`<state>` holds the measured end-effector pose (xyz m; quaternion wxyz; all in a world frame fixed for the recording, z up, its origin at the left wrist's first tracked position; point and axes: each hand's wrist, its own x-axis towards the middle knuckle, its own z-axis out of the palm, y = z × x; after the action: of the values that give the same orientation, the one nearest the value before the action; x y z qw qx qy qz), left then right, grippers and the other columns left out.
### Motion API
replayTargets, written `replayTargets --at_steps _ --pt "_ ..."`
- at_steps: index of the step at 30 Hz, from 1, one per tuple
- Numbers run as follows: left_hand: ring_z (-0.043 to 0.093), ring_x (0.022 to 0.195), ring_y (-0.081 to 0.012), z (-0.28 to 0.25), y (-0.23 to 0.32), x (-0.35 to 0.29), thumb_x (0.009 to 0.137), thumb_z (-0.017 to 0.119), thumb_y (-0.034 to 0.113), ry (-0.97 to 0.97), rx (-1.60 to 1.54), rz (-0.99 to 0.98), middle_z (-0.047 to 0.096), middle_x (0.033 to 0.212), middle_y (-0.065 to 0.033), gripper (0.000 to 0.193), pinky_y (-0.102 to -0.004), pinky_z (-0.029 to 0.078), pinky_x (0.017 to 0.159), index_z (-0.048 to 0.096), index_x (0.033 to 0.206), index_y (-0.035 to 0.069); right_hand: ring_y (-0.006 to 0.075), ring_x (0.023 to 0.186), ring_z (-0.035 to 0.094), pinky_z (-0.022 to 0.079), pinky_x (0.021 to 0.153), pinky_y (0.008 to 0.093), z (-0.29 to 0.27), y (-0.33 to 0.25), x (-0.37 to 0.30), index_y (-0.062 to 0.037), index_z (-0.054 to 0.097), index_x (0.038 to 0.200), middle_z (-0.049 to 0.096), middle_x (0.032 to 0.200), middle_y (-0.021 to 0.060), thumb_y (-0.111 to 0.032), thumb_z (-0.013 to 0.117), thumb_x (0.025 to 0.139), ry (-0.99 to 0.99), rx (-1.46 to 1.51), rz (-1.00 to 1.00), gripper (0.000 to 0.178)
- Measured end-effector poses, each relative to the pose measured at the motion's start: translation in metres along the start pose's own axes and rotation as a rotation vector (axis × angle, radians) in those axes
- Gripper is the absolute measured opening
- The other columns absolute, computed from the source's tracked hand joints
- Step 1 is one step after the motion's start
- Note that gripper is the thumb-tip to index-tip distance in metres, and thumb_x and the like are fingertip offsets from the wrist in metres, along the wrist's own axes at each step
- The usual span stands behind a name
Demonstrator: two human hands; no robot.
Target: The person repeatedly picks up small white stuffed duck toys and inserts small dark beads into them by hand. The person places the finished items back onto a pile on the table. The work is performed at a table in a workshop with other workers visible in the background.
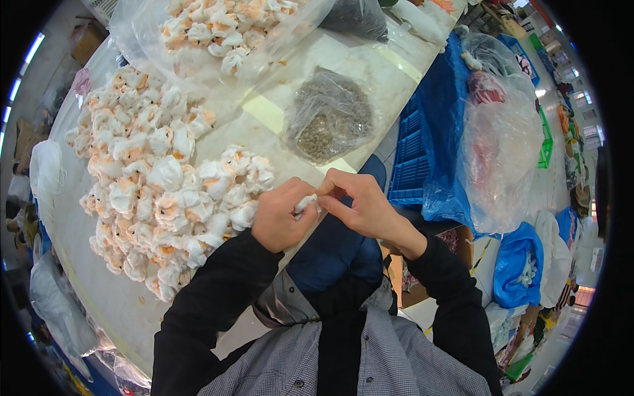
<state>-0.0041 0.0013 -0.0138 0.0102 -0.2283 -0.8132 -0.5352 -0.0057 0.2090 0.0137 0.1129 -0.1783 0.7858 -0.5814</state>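
Just over the table's near edge, both my hands meet in front of my lap. My left hand [282, 214] is closed around a small white fluffy piece [306, 204], whose top shows between the fingers. My right hand [364, 205] pinches at the same piece with thumb and forefinger; the exact grip point is too small to make out. Left of my hands lies a large pile of fluffy white and peach pieces [173, 210], some with dark spots. Beyond my hands sits a clear plastic bag of small grey-brown pellets [327, 117].
More fluffy pieces lie in a big clear bag [228, 30] at the far side of the pale table [254, 135]. A dark bag [356, 18] stands at the far edge. To the right are a blue crate [407, 155], a filled clear bag [500, 148] and a blue bag [518, 264].
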Motion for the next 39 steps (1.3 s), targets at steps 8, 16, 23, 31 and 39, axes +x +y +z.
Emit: replayTargets --at_steps 8,16,23,31,39 --pt "0.051 0.057 -0.0088 -0.006 0.007 0.003 0.086 0.071 -0.003 0.134 -0.095 -0.064 0.068 0.091 -0.0039 0.026 -0.0262 0.040 0.052 0.074 0.111 0.004 0.0094 0.076 0.065 0.052 0.071 0.0256 0.026 0.005 -0.006 -0.0006 0.069 0.107 0.069 0.085 0.0046 -0.006 0.072 0.097 0.331 0.258 -0.006 0.013" --pt "0.046 0.065 0.0050 0.006 -0.008 -0.003 0.098 0.063 -0.007 0.169 -0.724 -0.247 0.065 0.117 -0.0028 0.028 -0.0153 0.035 0.054 0.061 0.125 -0.001 0.0115 0.079 0.069 0.055 0.074 0.0268 0.058 0.010 -0.008 0.0000 0.071 0.110 0.075 0.095 0.0079 -0.007 0.074 0.095 0.627 0.106 0.016 0.017" --pt "0.050 0.067 0.0043 -0.005 0.007 0.000 0.097 0.066 -0.004 0.113 -0.795 -0.362 0.062 0.116 -0.0039 0.027 -0.0147 0.036 0.054 0.056 0.122 0.002 0.0114 0.078 0.068 0.054 0.071 0.0257 0.055 0.003 -0.008 0.0018 0.070 0.106 0.071 0.096 0.0079 -0.001 0.075 0.094 0.634 -0.109 -0.052 0.014" --pt "0.049 0.063 -0.0010 0.002 -0.002 0.001 0.099 0.071 0.006 0.214 -0.734 -0.370 0.063 0.104 -0.0037 0.022 -0.0184 0.035 0.051 0.055 0.114 0.005 0.0162 0.070 0.069 0.054 0.065 0.0276 0.069 0.001 -0.008 -0.0005 0.070 0.096 0.068 0.087 0.0091 -0.001 0.079 0.089 0.663 -0.230 -0.141 0.012" --pt "0.057 0.084 -0.0012 -0.001 0.004 0.002 0.099 0.068 0.001 0.200 -0.740 -0.384 0.062 0.108 -0.0031 0.019 -0.0162 0.043 0.062 0.060 0.117 0.001 0.0254 0.071 0.066 0.055 0.061 0.0333 0.068 0.002 -0.008 -0.0026 0.067 0.092 0.067 0.087 0.0108 -0.001 0.080 0.084 0.702 -0.375 -0.244 0.015"
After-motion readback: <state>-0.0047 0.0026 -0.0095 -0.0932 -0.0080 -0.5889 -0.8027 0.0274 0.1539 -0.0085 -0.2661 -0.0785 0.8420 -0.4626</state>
